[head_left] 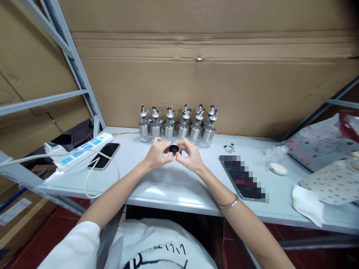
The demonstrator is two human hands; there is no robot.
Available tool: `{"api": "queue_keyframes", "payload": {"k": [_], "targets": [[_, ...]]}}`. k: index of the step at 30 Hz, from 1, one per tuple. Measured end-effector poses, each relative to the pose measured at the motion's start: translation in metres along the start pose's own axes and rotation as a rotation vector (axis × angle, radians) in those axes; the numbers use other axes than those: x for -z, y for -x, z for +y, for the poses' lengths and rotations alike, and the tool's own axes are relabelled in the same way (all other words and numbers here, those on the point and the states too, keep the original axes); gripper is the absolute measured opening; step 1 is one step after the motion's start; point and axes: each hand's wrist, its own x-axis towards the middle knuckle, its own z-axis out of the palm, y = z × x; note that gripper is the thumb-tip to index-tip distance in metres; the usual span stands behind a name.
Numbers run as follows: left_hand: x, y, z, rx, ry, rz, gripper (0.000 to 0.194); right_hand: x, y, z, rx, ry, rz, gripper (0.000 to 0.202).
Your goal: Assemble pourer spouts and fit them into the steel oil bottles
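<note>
Between my two hands, above the grey table, is a small round spout stopper with a black ribbed end facing me (174,148). My left hand (159,154) pinches it from the left side, and my right hand (190,154) grips it from the right. My fingers hide most of its metal part. Just behind my hands stand several glass bottles with steel sleeves (169,131), in rows and topped with silver and black pour spouts.
At the left lie a white power strip (84,151), cables and a phone (105,156). To the right are a small clear-and-metal piece (230,148), a larger dark phone (242,177), a round white case (278,169), a tissue (307,203) and patterned bags (333,179). Cardboard stands behind.
</note>
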Motion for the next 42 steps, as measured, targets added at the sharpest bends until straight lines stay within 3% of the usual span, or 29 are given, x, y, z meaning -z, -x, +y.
{"api": "queue_keyframes", "payload": {"k": [12, 22, 29, 36, 42], "targets": [[0.002, 0.001, 0.003, -0.011, -0.071, 0.062, 0.016, 0.000, 0.001, 0.002, 0.022, 0.033, 0.009, 0.020], [0.005, 0.000, 0.001, -0.121, -0.140, 0.135, 0.009, 0.001, 0.002, 0.004, 0.116, 0.122, 0.044, 0.022], [0.000, 0.002, 0.005, -0.186, -0.095, 0.203, 0.026, 0.009, -0.003, 0.007, 0.183, 0.251, 0.121, 0.016], [-0.005, 0.003, 0.002, -0.229, -0.066, 0.188, 0.028, 0.015, -0.005, 0.015, 0.230, 0.325, 0.104, 0.006], [-0.009, 0.003, -0.002, -0.209, -0.106, 0.165, 0.024, 0.018, -0.006, 0.023, 0.181, 0.429, 0.048, 0.006]]}}
